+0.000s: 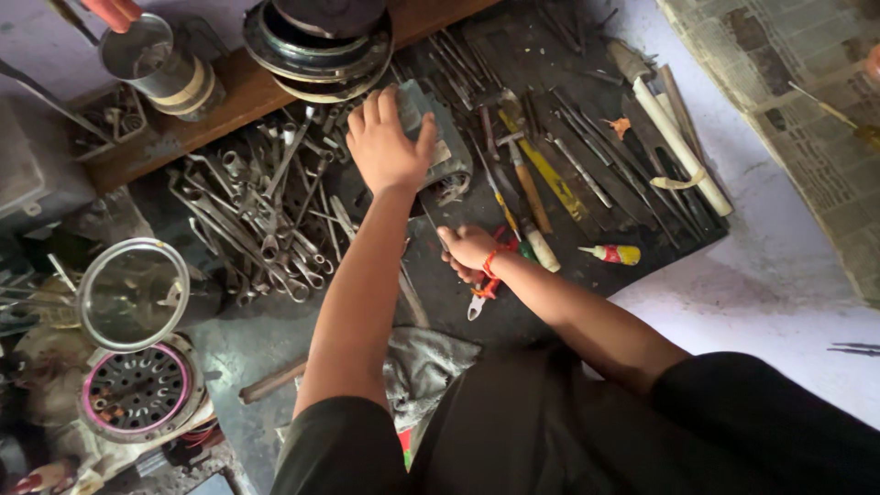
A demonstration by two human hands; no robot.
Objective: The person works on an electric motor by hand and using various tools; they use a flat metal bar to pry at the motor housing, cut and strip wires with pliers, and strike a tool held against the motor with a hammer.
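The left hand [385, 147] lies open and flat on a grey motor [440, 147] on the dark mat [513, 302], while the right hand [467, 252] is closed on a screwdriver [431, 220] at the motor's near side; the work looks barely begun, the motor not visibly opened. A small yellow, red-capped tube [612, 254] lies right of the tools, and newspaper [807, 119] covers the far right corner.

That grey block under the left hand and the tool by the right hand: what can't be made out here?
Head view only:
- Grey block: the left hand covers its left part; its kind is unclear.
- Right hand: curled, so its fingers and whatever they hold are hidden.
- Red-handled pliers: upper part hidden by the wrist.
- Metal cup, top left: another person's fingers cut off by the edge.
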